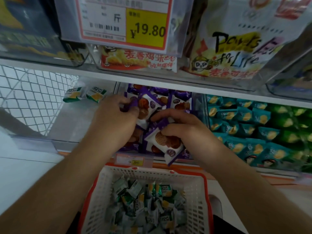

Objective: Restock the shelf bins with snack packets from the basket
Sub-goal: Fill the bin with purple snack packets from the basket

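Both hands are in the middle clear shelf bin, which is full of purple-and-white snack packets. My left hand pinches one purple packet near the bin's back left. Nearer the front, my right hand grips another purple packet that tilts over the front edge. Below my arms a white basket with an orange rim holds several green-and-white packets. Two green-and-white packets lie at the back of the clear bin to the left.
The bin to the right is packed with teal packets and green ones. An upper shelf carries large chip bags and a hanging price card. A small price label sits on the middle bin's front. White wire mesh stands at left.
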Demonstrator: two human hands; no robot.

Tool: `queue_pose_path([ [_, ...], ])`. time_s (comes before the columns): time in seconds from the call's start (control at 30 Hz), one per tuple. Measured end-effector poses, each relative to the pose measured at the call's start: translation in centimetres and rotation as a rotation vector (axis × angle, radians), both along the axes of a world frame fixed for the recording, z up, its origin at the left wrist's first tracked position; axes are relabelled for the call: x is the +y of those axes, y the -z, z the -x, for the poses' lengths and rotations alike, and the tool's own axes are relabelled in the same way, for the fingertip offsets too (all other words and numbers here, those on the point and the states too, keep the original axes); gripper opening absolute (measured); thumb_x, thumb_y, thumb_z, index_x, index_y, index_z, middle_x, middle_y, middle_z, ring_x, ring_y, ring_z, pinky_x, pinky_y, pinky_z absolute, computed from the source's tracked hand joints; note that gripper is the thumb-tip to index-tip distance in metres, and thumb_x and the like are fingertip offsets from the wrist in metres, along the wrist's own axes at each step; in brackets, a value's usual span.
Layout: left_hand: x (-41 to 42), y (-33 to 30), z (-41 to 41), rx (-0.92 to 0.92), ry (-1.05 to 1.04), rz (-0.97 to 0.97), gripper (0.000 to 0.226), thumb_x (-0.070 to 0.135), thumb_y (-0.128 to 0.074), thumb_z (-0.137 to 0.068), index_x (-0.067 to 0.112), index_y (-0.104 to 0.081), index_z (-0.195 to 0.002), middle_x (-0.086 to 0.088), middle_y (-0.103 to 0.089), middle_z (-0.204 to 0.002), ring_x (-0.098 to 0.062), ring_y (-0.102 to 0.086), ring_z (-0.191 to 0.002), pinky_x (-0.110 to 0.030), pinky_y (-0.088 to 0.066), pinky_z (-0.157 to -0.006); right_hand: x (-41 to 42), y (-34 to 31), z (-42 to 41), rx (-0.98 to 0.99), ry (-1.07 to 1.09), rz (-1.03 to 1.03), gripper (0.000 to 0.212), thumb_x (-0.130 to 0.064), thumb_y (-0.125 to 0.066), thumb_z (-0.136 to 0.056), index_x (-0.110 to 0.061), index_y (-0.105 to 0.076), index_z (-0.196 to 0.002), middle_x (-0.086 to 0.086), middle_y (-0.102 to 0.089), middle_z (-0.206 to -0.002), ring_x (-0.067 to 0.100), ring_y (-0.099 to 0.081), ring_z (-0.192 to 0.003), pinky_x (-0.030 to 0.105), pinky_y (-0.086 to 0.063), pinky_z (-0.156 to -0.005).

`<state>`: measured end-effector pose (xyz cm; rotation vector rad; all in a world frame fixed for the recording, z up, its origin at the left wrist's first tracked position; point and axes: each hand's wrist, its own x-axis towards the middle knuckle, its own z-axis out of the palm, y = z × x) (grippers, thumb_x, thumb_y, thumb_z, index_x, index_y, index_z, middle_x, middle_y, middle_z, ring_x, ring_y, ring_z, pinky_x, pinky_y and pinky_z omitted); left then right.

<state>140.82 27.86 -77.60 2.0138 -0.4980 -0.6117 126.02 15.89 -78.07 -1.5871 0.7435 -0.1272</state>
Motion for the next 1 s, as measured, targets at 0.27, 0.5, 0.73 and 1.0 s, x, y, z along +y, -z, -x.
queue_pose_path([
  [0.27, 0.5, 0.4, 0.5, 0.003, 0.234, -0.236, 0.02, 0.02, -0.058, -0.101, 0.017, -0.072, -0.087, -0.005, -0.076, -0.072, -0.018, -0.074, -0.057, -0.038, -0.063, -0.056, 0.1, 0.6, -1.3, -0.026, 0.0, -0.006, 0.043, -0.002, -0.059, -0.095, -0.034, -0.076, -0.119, -0.014, -0.074, -0.117, 0.005, -0.073, -0.098, 0.029, -0.062, -0.086],
  [0.5, 1.1, 0.6, 0.8, -0.59, 0.382, -0.421, 0.038, 0.018, -0.068, -0.09, 0.028, -0.049, -0.122, 0.0, -0.057, -0.116, -0.025, -0.064, -0.089, -0.042, -0.056, -0.073, -0.4, 0.9, -1.5, -0.033, 0.196, 0.003, 0.033, 0.002, -0.06, -0.094, -0.021, -0.079, -0.106, 0.006, -0.077, -0.095, 0.026, -0.073, -0.088, 0.026, -0.058, -0.068],
  [0.73, 1.5, 1.3, 0.6, -0.776, 0.73, -0.516, 0.077, 0.01, -0.069, -0.083, 0.043, -0.045, -0.149, 0.015, -0.023, -0.158, -0.022, -0.055, -0.124, -0.036, -0.057, -0.081, -1.0, 0.9, -0.9, 0.029, 0.272, 0.06, 0.031, -0.006, -0.059, -0.092, -0.028, -0.08, -0.095, 0.005, -0.076, -0.107, 0.035, -0.072, -0.097, 0.061, -0.058, -0.084],
  [1.0, 1.3, 1.4, 0.7, -0.761, 0.511, -0.524, 0.036, 0.02, -0.068, -0.09, 0.027, -0.064, -0.126, -0.003, -0.064, -0.116, -0.024, -0.066, -0.097, -0.038, -0.057, -0.078, -1.1, 0.4, -0.6, 0.045, 0.229, 0.072, 0.03, -0.003, -0.058, -0.093, -0.023, -0.081, -0.091, 0.01, -0.076, -0.099, 0.031, -0.071, -0.089, 0.037, -0.055, -0.065],
])
